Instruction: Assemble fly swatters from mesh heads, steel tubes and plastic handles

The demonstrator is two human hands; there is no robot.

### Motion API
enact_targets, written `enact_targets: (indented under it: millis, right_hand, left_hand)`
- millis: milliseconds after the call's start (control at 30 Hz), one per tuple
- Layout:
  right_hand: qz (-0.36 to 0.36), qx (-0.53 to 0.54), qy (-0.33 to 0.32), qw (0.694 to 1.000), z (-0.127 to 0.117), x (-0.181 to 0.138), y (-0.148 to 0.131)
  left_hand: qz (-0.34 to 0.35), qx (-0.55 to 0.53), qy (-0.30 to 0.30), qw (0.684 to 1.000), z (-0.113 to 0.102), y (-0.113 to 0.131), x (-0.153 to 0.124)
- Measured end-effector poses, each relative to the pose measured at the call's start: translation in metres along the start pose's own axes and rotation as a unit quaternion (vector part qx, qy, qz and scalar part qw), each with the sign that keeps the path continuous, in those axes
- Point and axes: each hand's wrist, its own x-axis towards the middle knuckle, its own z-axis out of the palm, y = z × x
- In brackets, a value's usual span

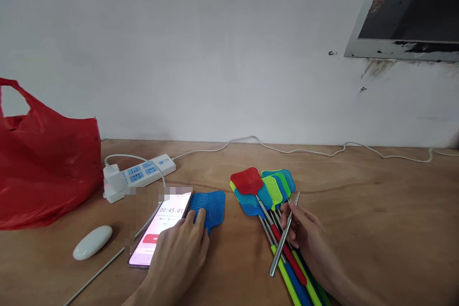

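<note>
My left hand [182,251] is at the lower edge of a blue fly swatter head [214,203], its fingers bent over the mesh and the thumb by the neck. No handle shows on this head. In my right hand [304,232] a bare silver telescopic rod [285,239] is pinched between thumb and fingers, slanting down to the left. Under the rod lies a fanned pile of fly swatters with red [247,180], yellow-green [272,191], green and blue heads. Their metal shafts and coloured grips [292,260] run toward me, partly behind my right hand.
A lit phone [168,224] with a timer lies beside my left hand. Further left are a white oval object [92,243], a white power strip [150,172] with a plugged-in charger [114,179], and a red plastic bag [50,167]. A white cable [294,151] runs along the wall.
</note>
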Motion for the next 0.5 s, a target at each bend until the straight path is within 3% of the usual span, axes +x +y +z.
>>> enact_targets:
  millis: [167,300,500]
  right_hand:
    - [-0.027,-0.024,0.009,0.999,0.0,-0.002,-0.003]
    - [-0.016,-0.051,-0.03,0.998,-0.003,-0.001,-0.004]
    - [-0.029,-0.082,-0.045,0.995,-0.007,-0.001,0.001]
  left_hand:
    - [0.101,-0.083,0.084,0.988,0.001,0.006,-0.004]
    - [0.198,-0.17,0.064,0.963,0.002,0.015,-0.009]
    - [0.218,-0.221,0.067,0.948,0.005,0.017,-0.01]
